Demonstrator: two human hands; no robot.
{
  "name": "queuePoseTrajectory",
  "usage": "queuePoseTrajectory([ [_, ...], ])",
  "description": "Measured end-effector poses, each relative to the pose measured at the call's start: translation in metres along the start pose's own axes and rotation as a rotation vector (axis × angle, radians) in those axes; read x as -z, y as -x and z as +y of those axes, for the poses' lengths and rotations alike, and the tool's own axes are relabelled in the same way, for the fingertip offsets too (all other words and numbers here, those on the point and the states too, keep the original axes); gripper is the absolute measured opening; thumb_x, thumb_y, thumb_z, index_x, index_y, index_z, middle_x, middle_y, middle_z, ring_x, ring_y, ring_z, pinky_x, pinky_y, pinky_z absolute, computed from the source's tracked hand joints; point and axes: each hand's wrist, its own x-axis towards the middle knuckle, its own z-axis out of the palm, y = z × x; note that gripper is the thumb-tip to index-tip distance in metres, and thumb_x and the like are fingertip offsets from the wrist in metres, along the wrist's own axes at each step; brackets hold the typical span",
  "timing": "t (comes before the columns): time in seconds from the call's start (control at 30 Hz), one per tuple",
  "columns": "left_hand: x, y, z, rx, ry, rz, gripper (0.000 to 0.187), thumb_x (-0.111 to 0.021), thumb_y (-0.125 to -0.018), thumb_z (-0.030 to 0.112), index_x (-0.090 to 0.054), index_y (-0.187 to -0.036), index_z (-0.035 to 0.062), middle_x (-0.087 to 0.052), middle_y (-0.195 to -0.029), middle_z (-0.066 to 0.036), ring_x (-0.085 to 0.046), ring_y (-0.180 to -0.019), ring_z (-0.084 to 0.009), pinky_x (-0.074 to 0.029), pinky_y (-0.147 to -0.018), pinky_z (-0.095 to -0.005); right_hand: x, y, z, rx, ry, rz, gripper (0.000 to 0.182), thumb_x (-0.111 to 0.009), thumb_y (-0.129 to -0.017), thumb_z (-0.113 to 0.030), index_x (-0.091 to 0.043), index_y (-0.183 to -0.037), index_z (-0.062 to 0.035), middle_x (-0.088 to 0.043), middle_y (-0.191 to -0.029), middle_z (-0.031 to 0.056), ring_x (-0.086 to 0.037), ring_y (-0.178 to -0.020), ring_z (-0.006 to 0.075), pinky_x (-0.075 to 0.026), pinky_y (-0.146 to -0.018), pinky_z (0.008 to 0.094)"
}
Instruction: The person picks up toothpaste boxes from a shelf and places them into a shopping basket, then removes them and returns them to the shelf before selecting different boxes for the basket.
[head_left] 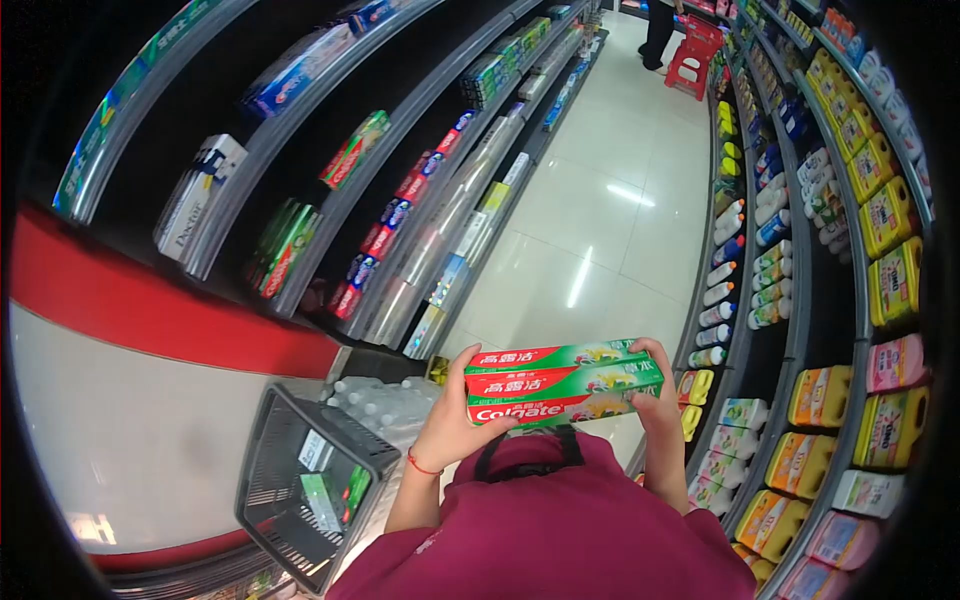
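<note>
In front of my chest, a small stack of red and green Colgate toothpaste boxes (565, 385) is held level between both hands. My left hand (450, 415), with a red string at the wrist, is closed around the left ends. At the right ends, my right hand (655, 395) grips with thumb and fingers. Whether the stack has two or three boxes is hard to tell. Below and left of my left hand sits a grey shopping basket (375, 450) with a few boxes inside, one of them a green and white carton (320, 500).
A shelf (400, 110) on the left carries toothpaste boxes, including Colgate cartons (355, 150). On the right, shelves hold yellow detergent jugs (890, 205) and white bottles. The tiled aisle floor (570, 220) runs ahead to a red stool (692, 65) and a person's legs (657, 35). Wrapped bottles (375, 405) stand beside the basket.
</note>
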Motion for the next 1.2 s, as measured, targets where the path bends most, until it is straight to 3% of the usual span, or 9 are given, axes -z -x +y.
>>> queuePoseTrajectory([
  [0.2,-0.025,-0.042,0.017,-0.088,-0.027,0.081,0.106,-0.085,-0.061,0.023,-0.019,-0.14,-0.0028,-0.05,-0.123,-0.02,-0.053,-0.113,-0.03,-0.041,-0.096,-0.0358,0.046,-0.025,-0.024,0.037,0.166,-0.046,0.084,-0.084,-0.058,-0.043,-0.042,-0.12,-0.0048,-0.046,-0.111,0.0077,-0.047,-0.107,0.0179,-0.038,-0.092,0.03],
  [0.3,-0.019,-0.065,0.025,-0.069,-0.214,0.077,0.106,-0.083,-0.064,0.026,-0.017,-0.141,-0.0018,-0.048,-0.125,-0.022,-0.051,-0.115,-0.0329,-0.041,-0.096,-0.0366,0.049,-0.051,-0.026,-0.008,0.174,-0.059,0.088,-0.081,-0.06,-0.049,-0.04,-0.123,-0.0038,-0.045,-0.115,0.0084,-0.046,-0.11,0.0181,-0.037,-0.094,0.0313],
  [0.5,-0.006,-0.136,-0.003,-0.057,-0.183,0.054,0.098,-0.075,-0.074,0.03,-0.013,-0.144,0.0008,-0.045,-0.128,-0.024,-0.049,-0.117,-0.0341,-0.039,-0.098,-0.0347,0.051,-0.11,-0.028,-0.045,0.402,0.028,0.09,-0.066,-0.068,-0.066,-0.038,-0.126,-0.0029,-0.045,-0.114,0.0089,-0.046,-0.11,0.0184,-0.037,-0.094,0.0308],
  [0.57,-0.005,-0.167,-0.011,-0.072,-0.178,0.06,0.091,-0.071,-0.078,0.033,-0.017,-0.143,-0.0008,-0.051,-0.121,-0.024,-0.054,-0.109,-0.0319,-0.043,-0.092,-0.0343,0.057,-0.134,-0.029,-0.035,0.477,0.056,0.089,-0.062,-0.072,-0.067,-0.037,-0.127,-0.0022,-0.046,-0.113,0.0092,-0.046,-0.107,0.018,-0.036,-0.094,0.0302],
  [0.63,0.003,-0.2,-0.009,0.025,-0.077,-0.004,0.089,-0.07,-0.079,0.035,-0.019,-0.142,-0.0019,-0.054,-0.116,-0.023,-0.057,-0.104,-0.031,-0.044,-0.088,-0.0345,0.059,-0.165,-0.04,-0.05,0.542,0.018,0.083,-0.057,-0.077,-0.064,-0.037,-0.127,-0.0012,-0.045,-0.114,0.0102,-0.045,-0.105,0.0181,-0.035,-0.093,0.0302],
  [0.67,0.0,-0.216,-0.021,-0.077,-0.085,0.065,0.086,-0.067,-0.081,0.04,-0.023,-0.14,-0.0039,-0.058,-0.11,-0.024,-0.059,-0.097,-0.0311,-0.046,-0.084,-0.0346,0.06,-0.181,-0.045,-0.06,0.573,0.009,0.081,-0.056,-0.078,-0.064,-0.037,-0.127,-0.001,-0.045,-0.114,0.0104,-0.045,-0.105,0.0181,-0.035,-0.093,0.0302],
  [0.77,0.017,-0.264,-0.017,0.09,-0.093,-0.014,0.079,-0.066,-0.083,0.033,-0.024,-0.14,-0.0008,-0.053,-0.119,-0.024,-0.056,-0.107,-0.0321,-0.044,-0.091,-0.0339,0.064,-0.241,-0.054,-0.037,0.676,-0.042,0.076,-0.052,-0.082,-0.06,-0.038,-0.126,-0.0002,-0.046,-0.114,0.0106,-0.045,-0.106,0.0193,-0.034,-0.095,0.0308],
  [1.0,0.06,-0.311,-0.022,0.003,-0.12,0.391,0.086,-0.069,-0.078,0.037,-0.023,-0.141,0.0006,-0.055,-0.116,-0.023,-0.058,-0.102,-0.0338,-0.046,-0.086,-0.0361,0.033,-0.383,-0.051,-0.044,0.663,-0.264,0.07,-0.054,-0.083,-0.053,-0.039,-0.127,-0.0005,-0.046,-0.118,0.0113,-0.045,-0.11,0.0207,-0.034,-0.096,0.0316],
  [1.2,0.103,-0.302,-0.022,0.166,-0.068,0.725,0.098,-0.077,-0.071,0.031,-0.018,-0.143,0.0017,-0.053,-0.12,-0.02,-0.06,-0.097,-0.0282,-0.047,-0.084,-0.0342,-0.029,-0.509,-0.008,-0.183,0.482,-0.822,0.068,-0.065,-0.08,-0.034,-0.035,-0.131,-0.0015,-0.043,-0.124,0.0119,-0.043,-0.115,0.0208,-0.034,-0.099,0.032],
])
